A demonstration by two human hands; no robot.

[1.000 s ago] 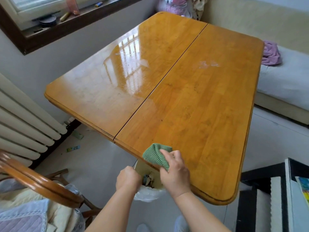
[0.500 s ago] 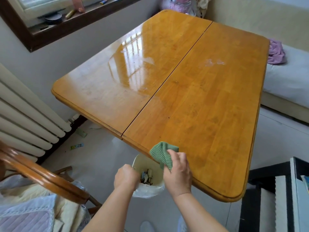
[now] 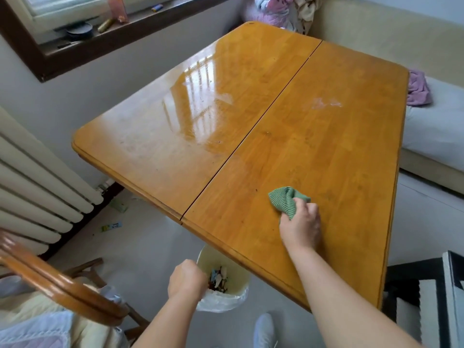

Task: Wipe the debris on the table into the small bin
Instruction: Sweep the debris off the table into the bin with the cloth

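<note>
Debris (image 3: 219,278) lies as a mixed heap of small scraps in the bottom of the small bin (image 3: 237,276), a cream tub with a white plastic liner (image 3: 221,301) bulging round its outside. The bin sits below the near edge of the table (image 3: 326,159), its far side tucked under that edge. I cannot tell whether it rests on the floor or is lifted. The left hand (image 3: 187,281) is at the bin's left rim, with its fingers curled down over the rim and holding it.

On the tabletop a few tiny dark specks lie scattered on either side of the seam between the two leaves, too small to make out. A pale white smear (image 3: 324,102) marks the right leaf toward the far right corner.

The right hand (image 3: 300,227) is on the right leaf, a little in from the near edge, with its fingers bunched round a green cloth (image 3: 288,199). The ribbed cloth lies against the wood and sticks out beyond the knuckles toward the far side.

A radiator (image 3: 37,184) stands along the wall left of the table. A wooden chair (image 3: 57,280) curves across the near left, over pale bedding. A window sill (image 3: 125,23) holding small items runs beyond the far left edge. A purple cloth (image 3: 418,89) lies on a white cushion past the right edge. A pale shoe (image 3: 263,330) is on the floor near the bin.
</note>
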